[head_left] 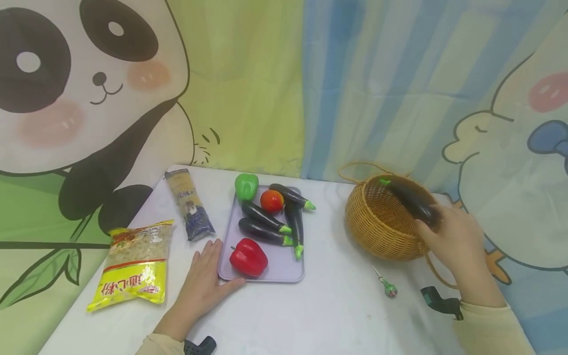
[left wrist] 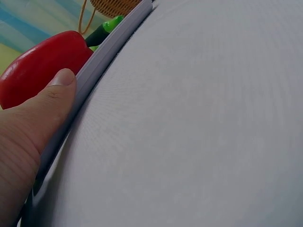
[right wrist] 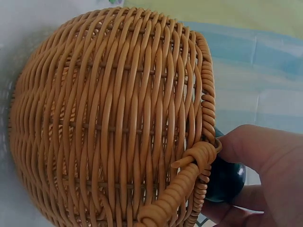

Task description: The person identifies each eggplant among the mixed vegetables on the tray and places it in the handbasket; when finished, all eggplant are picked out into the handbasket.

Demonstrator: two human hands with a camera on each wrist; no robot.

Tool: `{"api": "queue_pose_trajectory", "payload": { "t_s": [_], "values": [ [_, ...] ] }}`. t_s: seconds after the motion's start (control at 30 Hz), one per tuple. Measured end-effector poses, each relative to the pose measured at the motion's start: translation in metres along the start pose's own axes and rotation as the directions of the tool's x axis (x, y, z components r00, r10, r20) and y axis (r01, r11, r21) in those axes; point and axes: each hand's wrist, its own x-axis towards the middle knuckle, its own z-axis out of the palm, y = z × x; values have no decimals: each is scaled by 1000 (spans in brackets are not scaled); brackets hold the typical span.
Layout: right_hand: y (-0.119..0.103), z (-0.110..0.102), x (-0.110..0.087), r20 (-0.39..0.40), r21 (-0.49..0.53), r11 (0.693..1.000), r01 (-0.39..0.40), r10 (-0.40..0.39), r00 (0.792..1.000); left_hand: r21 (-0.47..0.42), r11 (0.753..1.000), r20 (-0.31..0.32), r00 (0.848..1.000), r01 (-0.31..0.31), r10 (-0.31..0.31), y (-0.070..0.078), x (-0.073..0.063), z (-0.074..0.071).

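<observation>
In the right part of the head view, the right hand (head_left: pixel 461 241) grips a dark eggplant (head_left: pixel 410 197) by its rounded end, thumb on one side and fingers on the other. This eggplant slants across the mouth of the wicker basket (head_left: pixel 377 241), its green stem end toward the upper left. The right wrist view shows its dark end between thumb and fingers, just beside the woven rim near the wrapped handle (right wrist: pixel 175 189).

At the lower left of centre, the left hand (head_left: pixel 204 281) lies with fingers extended and thumb spread away from them, at the lower-left corner of a lilac tray (head_left: pixel 284 261). In the left wrist view its thumb lies at the tray's edge, near a red bell pepper (head_left: pixel 248 257).

Above that pepper, the tray carries four more eggplants (head_left: pixel 265 231), a red tomato (head_left: pixel 271 201) and, at its upper-left corner, a green bell pepper (head_left: pixel 246 187). A long packet (head_left: pixel 190 204) and a yellow bag (head_left: pixel 133 271) lie on the white worktop (head_left: pixel 333 315) to the left. A lollipop (head_left: pixel 390 289) lies below the basket. A cartoon-printed curtain (head_left: pixel 262 88) fills the upper frame.
</observation>
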Motion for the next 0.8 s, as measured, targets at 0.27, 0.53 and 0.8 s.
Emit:
{"api": "queue_pose_trajectory", "payload": {
  "t_s": [0.27, 0.53, 0.8],
  "values": [
    [-1, 3, 9, 98, -47, 999, 18, -13, 995, 1, 1000, 5, 1000, 7, -7, -2, 1, 1],
    [-3, 5, 22, 177, -49, 997, 65, -56, 983, -2, 1000, 5, 1000, 14, -14, -2, 0, 2],
    [-5, 9, 32, 276, -95, 992, 83, -54, 960, -5, 999, 25, 999, 33, -32, -1, -1, 2]
  ]
}}
